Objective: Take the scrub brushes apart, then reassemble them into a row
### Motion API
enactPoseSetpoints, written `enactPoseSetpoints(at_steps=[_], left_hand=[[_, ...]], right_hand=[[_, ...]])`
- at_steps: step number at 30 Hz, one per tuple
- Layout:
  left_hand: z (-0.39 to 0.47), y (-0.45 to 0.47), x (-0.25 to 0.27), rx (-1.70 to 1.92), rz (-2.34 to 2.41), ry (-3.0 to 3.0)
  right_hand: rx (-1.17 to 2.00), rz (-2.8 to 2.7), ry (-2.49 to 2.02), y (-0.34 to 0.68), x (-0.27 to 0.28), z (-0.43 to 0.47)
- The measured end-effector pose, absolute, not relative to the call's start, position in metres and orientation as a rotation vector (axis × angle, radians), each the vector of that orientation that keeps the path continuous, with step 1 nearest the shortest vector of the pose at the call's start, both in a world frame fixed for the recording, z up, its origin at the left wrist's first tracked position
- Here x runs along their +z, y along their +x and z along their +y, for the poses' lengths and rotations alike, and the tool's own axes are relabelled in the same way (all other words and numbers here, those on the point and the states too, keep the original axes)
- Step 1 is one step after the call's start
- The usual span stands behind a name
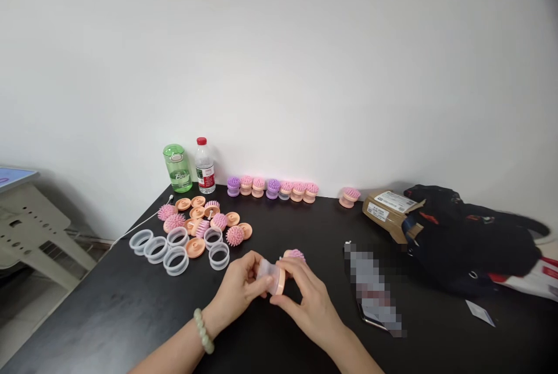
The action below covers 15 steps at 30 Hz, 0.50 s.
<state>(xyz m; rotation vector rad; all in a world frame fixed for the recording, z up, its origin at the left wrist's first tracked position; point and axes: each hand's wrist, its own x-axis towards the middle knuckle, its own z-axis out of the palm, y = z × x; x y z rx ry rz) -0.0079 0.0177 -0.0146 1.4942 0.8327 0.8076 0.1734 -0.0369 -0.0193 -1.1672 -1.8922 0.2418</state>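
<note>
In front of me, my left hand [235, 287] grips a translucent plastic ring [267, 271] between thumb and fingers. A peach round cap [281, 282] sits against the ring's right end, and my right hand [311, 304] is closed on it with thumb and fingertips. Just behind my right hand lies a pink bristle head [296, 255], partly hidden by the fingers. To the left, several loose translucent rings [176, 261] rest on the table. Behind them lie peach caps [196, 248] and pink bristle heads [175, 221] in a loose cluster.
Along the wall stands a row of scalp brushes [272, 189], with one brush [349, 197] apart. A green bottle [178, 169] and a water bottle [204, 167] are at the back left. At right are a phone [375, 323], a cardboard package [383, 211] and a black bag [462, 246].
</note>
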Motion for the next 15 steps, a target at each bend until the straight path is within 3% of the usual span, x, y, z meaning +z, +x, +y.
enactPoseSetpoints(at_steps=[5,10,15], left_hand=[[0.017,-0.009,-0.011,0.783,0.865,1.391],[0.02,-0.032,0.014,0.823,0.962,2.052],[0.021,-0.045,0.023,0.441,1.056,2.61]], right_hand=[[0.05,-1.851,-1.038,0.182,-0.021,-0.036],[0.456,-1.688,-1.198,0.171,-0.029,-0.035],[0.543,-1.889,-1.332,0.151,-0.042,-0.035]])
